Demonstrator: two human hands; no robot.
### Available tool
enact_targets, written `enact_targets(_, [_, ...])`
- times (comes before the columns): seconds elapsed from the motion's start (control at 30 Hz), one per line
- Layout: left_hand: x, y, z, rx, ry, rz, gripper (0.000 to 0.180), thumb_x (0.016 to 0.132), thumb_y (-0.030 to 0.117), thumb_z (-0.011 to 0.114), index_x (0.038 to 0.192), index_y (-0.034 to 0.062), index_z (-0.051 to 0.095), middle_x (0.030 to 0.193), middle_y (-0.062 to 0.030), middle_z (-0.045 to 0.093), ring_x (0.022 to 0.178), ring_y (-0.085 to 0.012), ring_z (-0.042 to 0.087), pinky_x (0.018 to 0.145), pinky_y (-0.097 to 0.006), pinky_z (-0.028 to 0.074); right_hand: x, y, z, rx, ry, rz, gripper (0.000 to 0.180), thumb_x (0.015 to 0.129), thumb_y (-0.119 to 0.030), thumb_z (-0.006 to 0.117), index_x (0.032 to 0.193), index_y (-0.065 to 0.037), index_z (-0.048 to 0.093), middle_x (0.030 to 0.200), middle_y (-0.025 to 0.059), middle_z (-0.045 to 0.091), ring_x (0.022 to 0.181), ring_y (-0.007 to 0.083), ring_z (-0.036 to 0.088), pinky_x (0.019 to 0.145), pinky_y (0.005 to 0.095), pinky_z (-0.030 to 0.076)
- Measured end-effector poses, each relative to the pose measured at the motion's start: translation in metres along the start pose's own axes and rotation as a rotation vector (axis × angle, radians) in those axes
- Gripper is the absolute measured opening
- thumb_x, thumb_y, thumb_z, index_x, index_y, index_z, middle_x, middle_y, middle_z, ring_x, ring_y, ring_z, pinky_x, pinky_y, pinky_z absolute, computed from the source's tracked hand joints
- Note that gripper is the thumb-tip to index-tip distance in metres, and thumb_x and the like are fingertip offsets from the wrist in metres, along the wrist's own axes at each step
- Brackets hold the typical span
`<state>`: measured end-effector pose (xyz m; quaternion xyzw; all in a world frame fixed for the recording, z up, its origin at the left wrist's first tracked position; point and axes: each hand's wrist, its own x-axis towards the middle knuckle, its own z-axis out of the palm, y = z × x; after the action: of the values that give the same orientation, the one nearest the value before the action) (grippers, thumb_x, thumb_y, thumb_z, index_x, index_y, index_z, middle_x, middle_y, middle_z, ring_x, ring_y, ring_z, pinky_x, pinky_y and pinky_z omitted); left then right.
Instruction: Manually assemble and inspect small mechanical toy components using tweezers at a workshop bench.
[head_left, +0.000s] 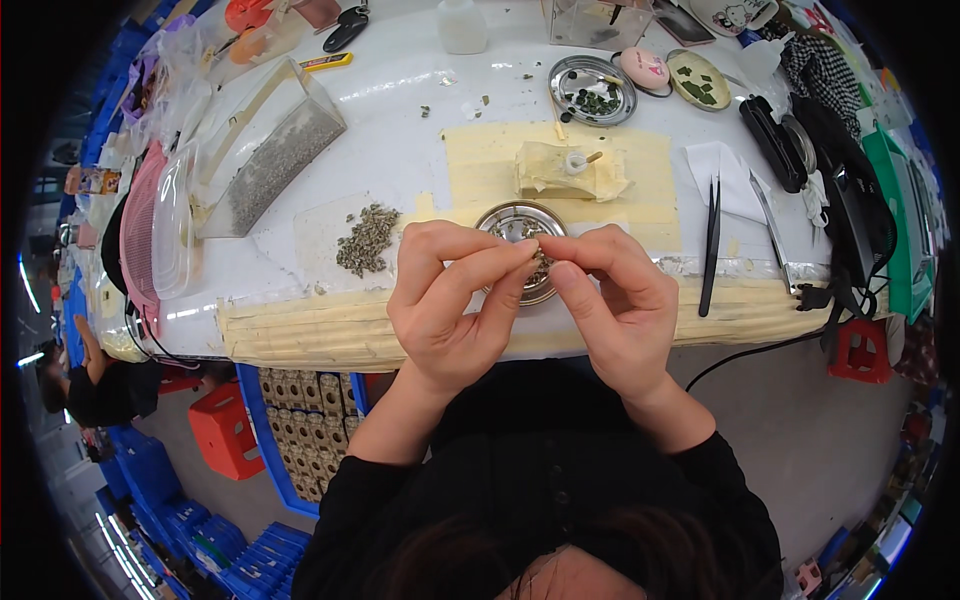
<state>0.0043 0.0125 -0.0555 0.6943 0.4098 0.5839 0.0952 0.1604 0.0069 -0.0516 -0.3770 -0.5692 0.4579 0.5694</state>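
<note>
My left hand (450, 300) and my right hand (610, 300) meet above a small round metal dish (500, 218) holding several small greenish-brown seeds. Both hands pinch one small seed (541, 262) between thumbs and forefingers, fingertips touching. The dish sits near the front edge of the white table (400, 150), partly hidden by my fingers. A loose pile of the same seeds (367, 238) lies on a clear sheet left of my left hand.
Black tweezers (710, 240) lie right of the hands. A second metal dish (592, 90) with green bits stands at the back. A clear box of seeds (265, 150) lies at the left. Blue crates (300, 420) and a red stool (225, 430) stand below the table.
</note>
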Motion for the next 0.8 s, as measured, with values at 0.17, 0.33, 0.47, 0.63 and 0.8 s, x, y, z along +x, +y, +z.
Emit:
enact_targets(0.17, [0.0,0.001,0.0,-0.013,-0.014,-0.068,0.022,0.071,-0.003,0.078,0.092,0.005,0.073,0.085,-0.0051,0.063,0.076,-0.0192,0.056,0.066,-0.029,0.044,0.003,-0.006,-0.007,-0.012,0.025,0.026,0.02,0.086,0.001,0.068,0.106,0.001,0.072,0.085,0.005,0.063,0.074,0.01,0.056,0.068,0.0227,0.045])
enact_targets(0.33, [0.001,-0.005,0.0,0.008,-0.111,-0.25,0.014,0.075,-0.002,0.075,0.087,0.0038,0.071,0.087,-0.006,0.06,0.079,-0.02,0.054,0.066,-0.029,0.044,0.002,-0.01,-0.023,-0.101,0.062,0.024,0.02,0.087,0.001,0.067,0.106,0.002,0.071,0.087,0.0058,0.064,0.078,0.0111,0.056,0.072,0.023,0.044])
enact_targets(0.47, [0.002,-0.003,0.002,0.153,-0.183,-0.261,0.009,0.077,-0.001,0.073,0.084,0.0037,0.07,0.089,-0.0054,0.058,0.081,-0.0203,0.051,0.068,-0.03,0.042,-0.006,-0.008,-0.036,-0.146,0.077,0.028,0.019,0.088,0.001,0.066,0.106,0.003,0.071,0.088,0.0063,0.064,0.08,0.0112,0.055,0.074,0.0232,0.044])
enact_targets(0.63, [0.0,-0.002,0.002,0.236,-0.181,-0.26,0.011,0.076,-0.001,0.073,0.087,0.0031,0.071,0.09,-0.0061,0.058,0.079,-0.0212,0.049,0.07,-0.031,0.041,-0.01,-0.009,-0.042,-0.149,0.083,0.034,0.018,0.089,0.002,0.065,0.105,0.004,0.07,0.088,0.0069,0.064,0.081,0.0118,0.055,0.075,0.0233,0.043])
enact_targets(0.8, [0.004,0.0,-0.018,0.185,-0.117,-0.321,0.013,0.079,-0.001,0.072,0.092,0.0013,0.072,0.093,-0.0068,0.061,0.081,-0.0206,0.054,0.072,-0.03,0.044,-0.013,-0.008,-0.047,-0.141,0.088,0.055,0.017,0.09,0.001,0.064,0.105,0.005,0.07,0.089,0.0068,0.063,0.081,0.012,0.055,0.075,0.0233,0.043])
